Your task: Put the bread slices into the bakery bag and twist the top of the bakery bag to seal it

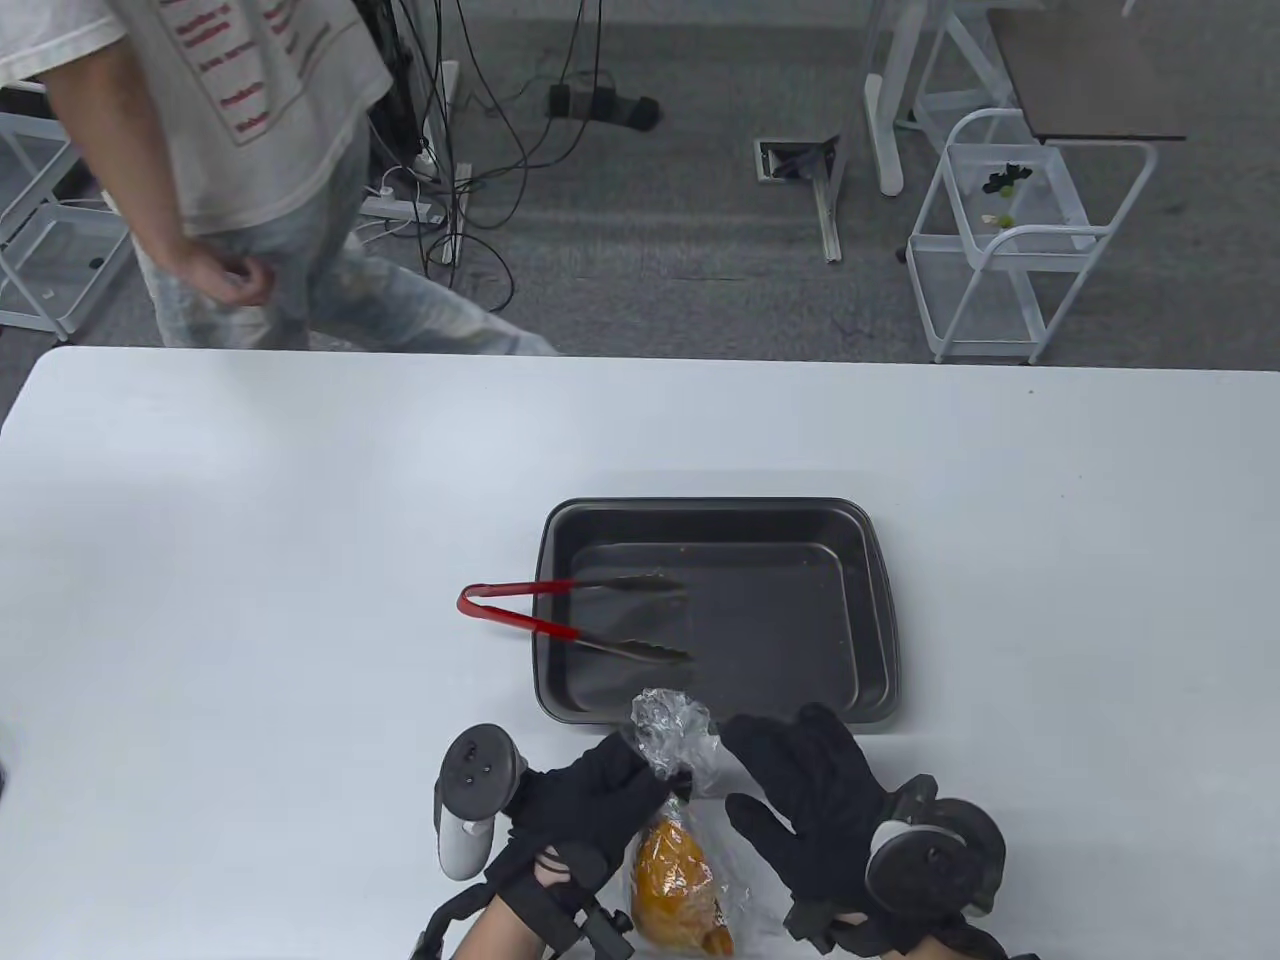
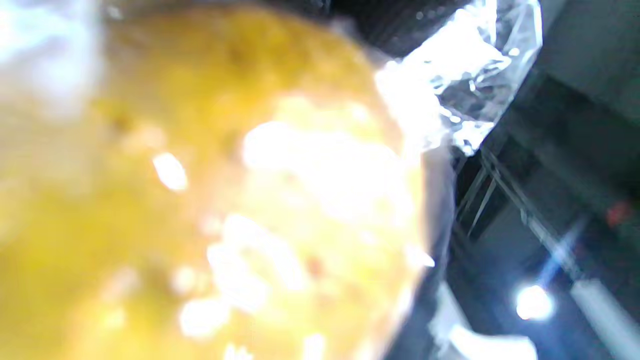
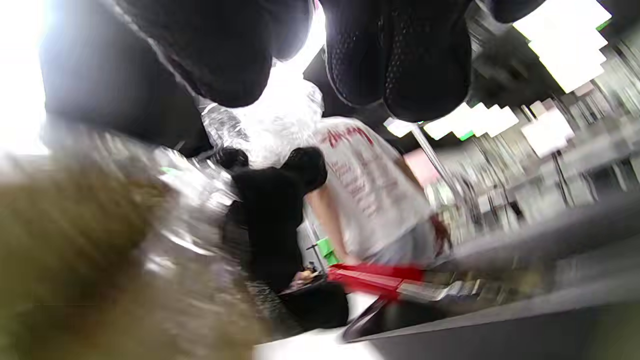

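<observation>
A clear bakery bag (image 1: 672, 735) lies near the table's front edge with golden bread (image 1: 675, 880) inside it. My left hand (image 1: 640, 790) grips the bag's gathered neck just above the bread, and the crinkled top stands up past its fingers. My right hand (image 1: 780, 780) hovers just right of the bag with its fingers spread, holding nothing. The left wrist view is filled by the blurred bread (image 2: 225, 200), with the bag top (image 2: 465, 75) at the upper right. In the right wrist view my gloved fingers (image 3: 400, 60) hang over the bag (image 3: 270, 125).
A dark baking tray (image 1: 880, 600) sits right behind the hands, with red-handled tongs (image 1: 560, 610) resting across its left rim. A person (image 1: 230, 150) stands beyond the table's far left edge. A white wire cart (image 1: 1030, 230) stands on the floor at the far right.
</observation>
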Available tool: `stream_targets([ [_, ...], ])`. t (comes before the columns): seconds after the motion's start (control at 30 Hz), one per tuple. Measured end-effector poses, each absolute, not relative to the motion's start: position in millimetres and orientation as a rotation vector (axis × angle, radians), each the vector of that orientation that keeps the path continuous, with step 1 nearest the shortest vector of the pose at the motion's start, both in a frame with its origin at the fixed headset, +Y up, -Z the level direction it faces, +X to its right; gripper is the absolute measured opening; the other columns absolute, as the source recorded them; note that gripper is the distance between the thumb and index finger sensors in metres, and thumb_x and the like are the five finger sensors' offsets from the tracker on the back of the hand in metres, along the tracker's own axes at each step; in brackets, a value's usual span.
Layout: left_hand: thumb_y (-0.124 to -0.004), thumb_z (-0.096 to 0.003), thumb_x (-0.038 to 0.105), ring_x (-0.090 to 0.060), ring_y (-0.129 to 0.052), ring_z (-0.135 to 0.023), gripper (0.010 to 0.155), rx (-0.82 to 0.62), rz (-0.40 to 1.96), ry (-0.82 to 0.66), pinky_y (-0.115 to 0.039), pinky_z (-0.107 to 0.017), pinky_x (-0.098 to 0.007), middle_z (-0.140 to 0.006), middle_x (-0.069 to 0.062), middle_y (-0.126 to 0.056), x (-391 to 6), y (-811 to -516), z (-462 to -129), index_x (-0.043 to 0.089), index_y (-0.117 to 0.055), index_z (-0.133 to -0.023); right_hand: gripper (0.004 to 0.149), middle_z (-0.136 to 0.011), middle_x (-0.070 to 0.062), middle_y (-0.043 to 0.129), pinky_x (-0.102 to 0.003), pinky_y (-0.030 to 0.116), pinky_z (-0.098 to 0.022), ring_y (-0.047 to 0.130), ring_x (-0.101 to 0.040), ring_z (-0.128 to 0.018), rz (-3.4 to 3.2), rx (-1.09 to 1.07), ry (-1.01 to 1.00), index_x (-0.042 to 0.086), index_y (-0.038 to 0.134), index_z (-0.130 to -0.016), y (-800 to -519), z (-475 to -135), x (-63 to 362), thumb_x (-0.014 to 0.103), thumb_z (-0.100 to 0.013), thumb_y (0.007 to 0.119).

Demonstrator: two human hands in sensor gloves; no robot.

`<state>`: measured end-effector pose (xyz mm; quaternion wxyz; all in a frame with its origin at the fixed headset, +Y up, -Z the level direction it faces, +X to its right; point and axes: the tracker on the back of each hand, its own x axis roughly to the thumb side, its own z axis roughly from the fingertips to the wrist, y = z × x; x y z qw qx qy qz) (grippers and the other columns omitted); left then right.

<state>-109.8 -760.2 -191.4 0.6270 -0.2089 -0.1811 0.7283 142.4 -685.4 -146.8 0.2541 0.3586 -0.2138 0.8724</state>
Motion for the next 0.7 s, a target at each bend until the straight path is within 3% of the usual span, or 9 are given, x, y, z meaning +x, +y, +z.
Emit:
stream_targets([
  [0.1, -0.074, -0.0563, 0.039, -0.022, -0.098, -0.068, 0.054, -0.722, 1.78, -0.464, -0.053, -0.081, -0.06, -0.081, -0.003, -0.095, -104.6, -774.7, -196.1, 0.016, -0.064, -0.104, 0.076, -0.102, -0.021, 0.068, -0.072, 0.046, -0.069, 0.082, -0.049, -0.082, 2.562, 1.243, -0.907, 0.028, 0.047, -0.106, -685.9, -130.5, 125.8, 0.034, -0.044, 0.091],
  [0.27, -0.072, -0.0571, 0.04, -0.02, -0.101, -0.064, 0.053, -0.846, 1.741, -0.439, -0.057, -0.08, -0.058, -0.078, -0.003, -0.098, -98.3, -781.1, -193.5, 0.014, -0.065, -0.103, 0.071, -0.093, -0.018, 0.079, -0.07, 0.051, -0.068, 0.09, -0.043, -0.074, 2.575, 1.516, -1.317, 0.027, 0.059, -0.101, -689.2, -111.3, 102.6, 0.033, -0.04, 0.094],
  [0.33, -0.072, -0.0572, 0.04, -0.02, -0.101, -0.063, 0.053, -0.851, 1.756, -0.428, -0.058, -0.08, -0.058, -0.077, -0.003, -0.098, -97.4, -781.7, -192.4, 0.013, -0.065, -0.103, 0.058, -0.09, -0.018, 0.081, -0.07, 0.051, -0.067, 0.091, -0.042, -0.07, 2.557, 1.562, -1.354, 0.022, 0.074, -0.094, -691.3, -108.1, 98.0, 0.03, -0.04, 0.094],
  [0.53, -0.071, -0.0579, 0.04, -0.02, -0.101, -0.062, 0.053, -0.875, 1.627, -0.401, -0.058, -0.08, -0.058, -0.075, -0.004, -0.098, -94.9, -783.7, -191.4, 0.012, -0.066, -0.102, 0.044, -0.076, -0.018, 0.092, -0.069, 0.053, -0.067, 0.097, -0.038, -0.056, 2.491, 1.612, -1.363, 0.017, 0.088, -0.081, -693.2, -105.4, 95.1, 0.031, -0.041, 0.094],
  [0.7, -0.071, -0.0585, 0.041, -0.02, -0.1, -0.063, 0.053, -0.863, 1.646, -0.413, -0.057, -0.08, -0.058, -0.076, -0.004, -0.097, -95.3, -783.8, -191.8, 0.013, -0.064, -0.103, 0.042, -0.07, -0.018, 0.094, -0.069, 0.055, -0.066, 0.099, -0.036, -0.049, 2.533, 1.585, -1.377, 0.011, 0.089, -0.078, -693.2, -105.6, 92.0, 0.029, -0.04, 0.092],
])
